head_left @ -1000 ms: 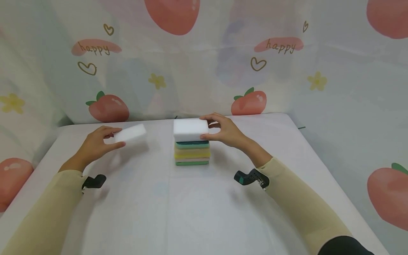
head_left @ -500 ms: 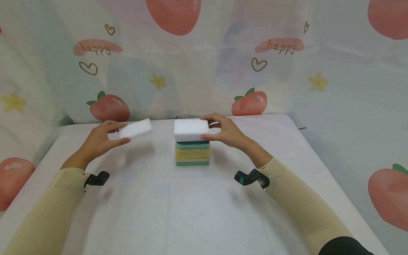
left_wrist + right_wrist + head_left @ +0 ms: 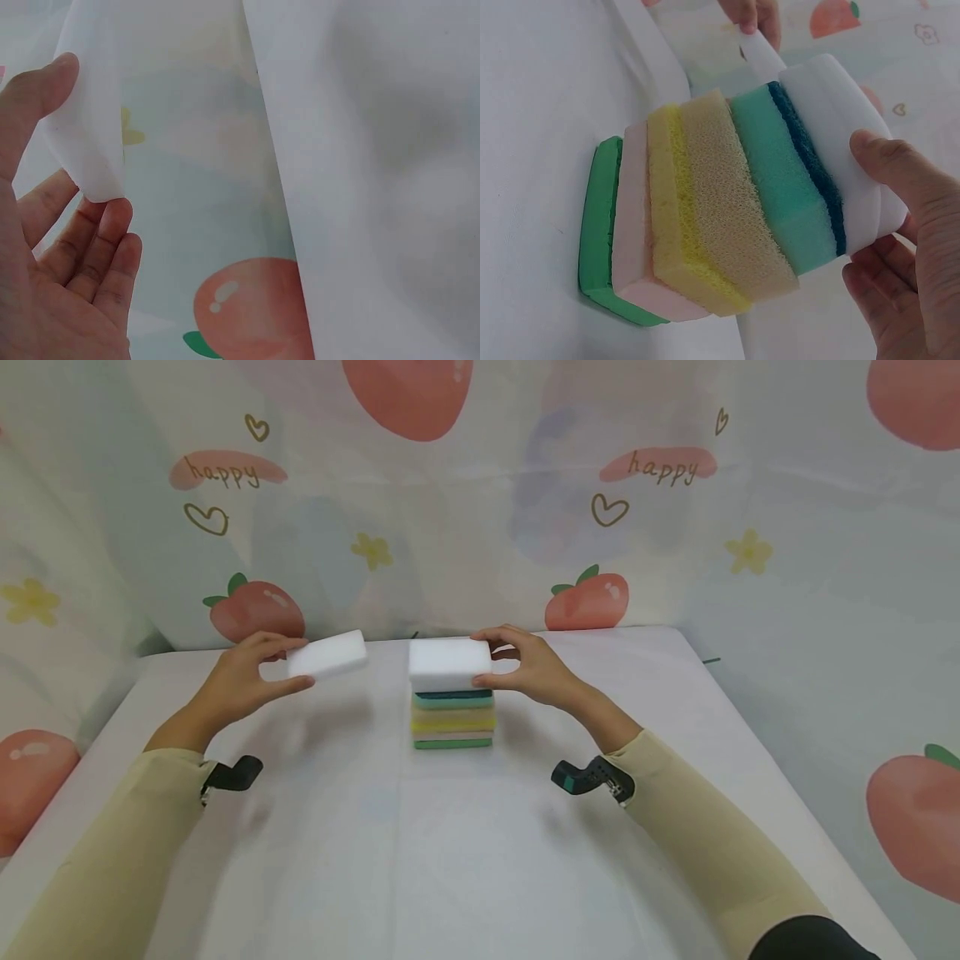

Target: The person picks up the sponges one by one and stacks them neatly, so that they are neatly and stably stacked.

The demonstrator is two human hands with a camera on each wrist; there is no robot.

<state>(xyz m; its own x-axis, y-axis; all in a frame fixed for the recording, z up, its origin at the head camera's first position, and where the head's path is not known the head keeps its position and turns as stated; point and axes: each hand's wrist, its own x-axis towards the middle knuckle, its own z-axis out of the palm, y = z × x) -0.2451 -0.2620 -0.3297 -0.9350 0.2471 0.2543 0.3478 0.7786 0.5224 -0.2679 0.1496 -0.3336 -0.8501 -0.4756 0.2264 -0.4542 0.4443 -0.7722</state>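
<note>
My left hand (image 3: 234, 687) holds a white sponge (image 3: 327, 654) in the air left of the stack, thumb on the near side and fingers behind. The left wrist view shows that sponge's end (image 3: 90, 127) between thumb and fingertips. At the middle, my right hand (image 3: 536, 672) grips the right end of the white sponge block (image 3: 448, 665) topping a stack of sponges. Beneath it, the right wrist view shows a teal sponge (image 3: 784, 184) with a dark blue scouring layer, a tan one (image 3: 724, 187), a yellow one (image 3: 667, 217), a pink one (image 3: 632, 217) and a green one (image 3: 600, 225).
A white cloth covers the table (image 3: 465, 852), and the stack stands toward its back edge. Behind hangs a patterned curtain (image 3: 480, 543) with peaches and hearts. A black wrist camera (image 3: 232, 774) sits on the left sleeve, another camera (image 3: 592, 777) on the right.
My left hand has raised its white sponge and carried it a little to the right, closer to the stack. My right hand stays in place on the top white block.
</note>
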